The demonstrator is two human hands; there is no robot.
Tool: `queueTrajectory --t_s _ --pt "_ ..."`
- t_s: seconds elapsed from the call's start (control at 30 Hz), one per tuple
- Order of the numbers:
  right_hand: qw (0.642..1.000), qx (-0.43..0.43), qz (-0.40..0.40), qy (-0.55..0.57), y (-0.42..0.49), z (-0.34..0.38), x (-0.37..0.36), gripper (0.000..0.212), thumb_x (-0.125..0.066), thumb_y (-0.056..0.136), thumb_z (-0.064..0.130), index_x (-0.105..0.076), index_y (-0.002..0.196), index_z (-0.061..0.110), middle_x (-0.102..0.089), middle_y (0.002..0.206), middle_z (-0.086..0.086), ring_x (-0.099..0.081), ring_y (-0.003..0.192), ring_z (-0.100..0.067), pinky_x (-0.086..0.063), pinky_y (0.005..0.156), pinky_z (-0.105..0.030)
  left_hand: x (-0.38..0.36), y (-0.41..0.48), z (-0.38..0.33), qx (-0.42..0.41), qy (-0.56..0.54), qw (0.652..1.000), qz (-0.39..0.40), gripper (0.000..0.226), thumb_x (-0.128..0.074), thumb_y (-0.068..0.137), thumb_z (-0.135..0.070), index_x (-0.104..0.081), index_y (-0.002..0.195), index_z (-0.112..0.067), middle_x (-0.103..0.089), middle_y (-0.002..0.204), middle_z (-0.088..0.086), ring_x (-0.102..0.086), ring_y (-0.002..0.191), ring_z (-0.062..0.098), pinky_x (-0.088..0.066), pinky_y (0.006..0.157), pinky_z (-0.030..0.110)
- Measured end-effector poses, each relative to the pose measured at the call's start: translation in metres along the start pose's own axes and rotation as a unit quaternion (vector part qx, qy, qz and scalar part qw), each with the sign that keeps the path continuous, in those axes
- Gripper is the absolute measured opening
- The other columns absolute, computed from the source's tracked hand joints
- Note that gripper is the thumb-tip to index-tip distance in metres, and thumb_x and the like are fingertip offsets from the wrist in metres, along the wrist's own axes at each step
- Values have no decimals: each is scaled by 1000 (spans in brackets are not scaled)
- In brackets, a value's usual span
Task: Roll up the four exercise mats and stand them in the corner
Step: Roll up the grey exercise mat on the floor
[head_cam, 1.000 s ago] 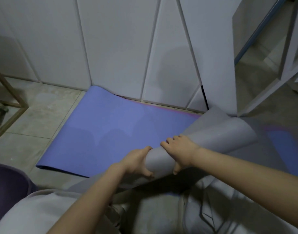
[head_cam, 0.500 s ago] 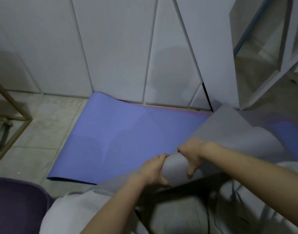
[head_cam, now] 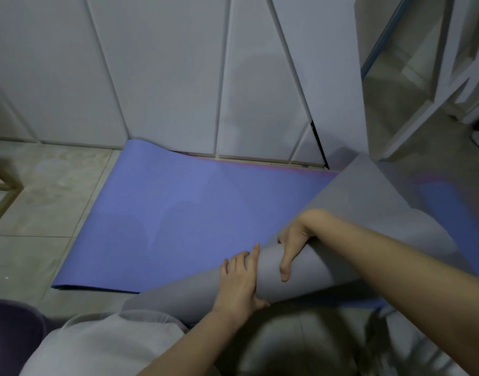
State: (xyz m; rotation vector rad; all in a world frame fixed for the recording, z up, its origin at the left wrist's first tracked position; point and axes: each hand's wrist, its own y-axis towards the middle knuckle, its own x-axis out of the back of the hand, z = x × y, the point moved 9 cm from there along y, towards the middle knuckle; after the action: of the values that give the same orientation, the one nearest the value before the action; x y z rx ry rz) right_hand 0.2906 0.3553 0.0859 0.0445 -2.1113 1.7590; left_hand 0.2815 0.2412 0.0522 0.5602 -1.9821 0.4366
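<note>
We see a grey mat [head_cam: 363, 202] partly rolled in the lower middle of the view. Its rolled part runs from about 7 o'clock towards 3 o'clock, and its loose sheet rises towards 1 o'clock. It lies across the near right part of a blue mat [head_cam: 184, 213], which is spread flat on the floor [head_cam: 43, 191] and reaches from the centre out to 9 o'clock. The blue mat's far edge lies against the foot of a white panelled wall [head_cam: 165, 77] at 12 o'clock.

The left hand [head_cam: 239, 280] cups the roll from its 8 o'clock side. Its fingers [head_cam: 246, 260] lie close together along the curve, and the thumb is tucked at the near edge. The right hand [head_cam: 295, 240] clamps the roll just beside it, at 2 o'clock from the left hand. Its thumb points down the near face, and its fingers are wrapped over the far side, out of our sight.

At 9 o'clock we see part of a wooden frame [head_cam: 5, 185] standing on the tiles. A dark purple thing [head_cam: 10, 335] sits at 8 o'clock, and we cannot tell what it is.
</note>
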Motion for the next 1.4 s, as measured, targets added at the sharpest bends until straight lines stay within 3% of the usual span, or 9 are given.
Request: queueTrajectory --t_s 0.07,0.2,0.37,0.53,0.67,0.9,1.07,1.23,1.4 --pt "1000 -1 3 8 -1 -3 -2 78 -75 62 64 -58 122 17 -64 116 -2 -63 101 -22 -50 95 -36 4 5 0 -13 -14 999 -26 97 -64 64 -58 -23 143 -18 -54 119 6 -55 110 26 -42 94 35" --pt "997 36 -70 -5 -6 3 -5 74 -72 72 57 -48 129 16 -57 128 -5 -57 110 -24 -44 87 -29 -13 20 8 10 -16 996 87 73 -67 74 -45 -36 135 -20 -50 126 3 -47 115 24 -36 91 32" --pt "938 52 -267 -214 -25 11 -10 82 -81 67 42 -37 127 7 -50 125 -14 -53 111 -30 -42 88 -36 -23 39 14 2 -78 982 174 74 -79 65 -46 -43 125 -21 -60 122 3 -55 110 26 -41 82 29" --pt "924 54 -300 -232 -27 3 -31 73 -74 74 38 -34 126 5 -52 121 -16 -54 105 -30 -30 71 -33 -35 42 0 -42 -99 958 266 81 -83 66 -41 -40 131 -20 -52 131 0 -49 118 20 -35 87 23" --pt "947 46 -262 -180 -20 -14 -26 80 -77 71 42 -34 128 6 -56 122 -15 -58 106 -33 -42 79 -33 -41 39 -10 -28 -142 966 216 88 -82 66 -38 -33 137 -22 -46 133 4 -46 120 22 -38 97 28" --pt "981 33 -171 -82 -7 -37 -8 85 -85 58 47 -43 124 14 -56 122 -8 -56 104 -26 -47 86 -33 -28 26 -29 28 -39 998 42 104 -75 67 -49 -19 148 -18 -40 135 4 -42 123 25 -28 103 31" --pt "995 29 -89 -21 -7 -50 -14 75 -83 61 49 -55 121 12 -61 117 -3 -61 101 -22 -52 86 -34 -25 15 -45 11 44 997 -55 122 -82 28 -64 -43 131 -9 -63 102 8 -64 87 24 -54 76 40" --pt "999 16 -50 10 -14 -63 -32 75 -77 68 51 -49 127 15 -56 124 -4 -58 107 -24 -50 93 -39 -32 27 -55 -24 12 1000 11 91 -72 62 -53 -33 138 -18 -53 120 3 -53 109 24 -40 89 34" --pt "958 19 -244 -150 -27 -49 -31 81 -79 67 47 -39 128 11 -51 126 -12 -54 111 -29 -42 91 -35 -37 43 -44 -1 -48 995 87 79 -72 70 -42 -36 137 -20 -49 128 5 -47 117 26 -37 93 33"
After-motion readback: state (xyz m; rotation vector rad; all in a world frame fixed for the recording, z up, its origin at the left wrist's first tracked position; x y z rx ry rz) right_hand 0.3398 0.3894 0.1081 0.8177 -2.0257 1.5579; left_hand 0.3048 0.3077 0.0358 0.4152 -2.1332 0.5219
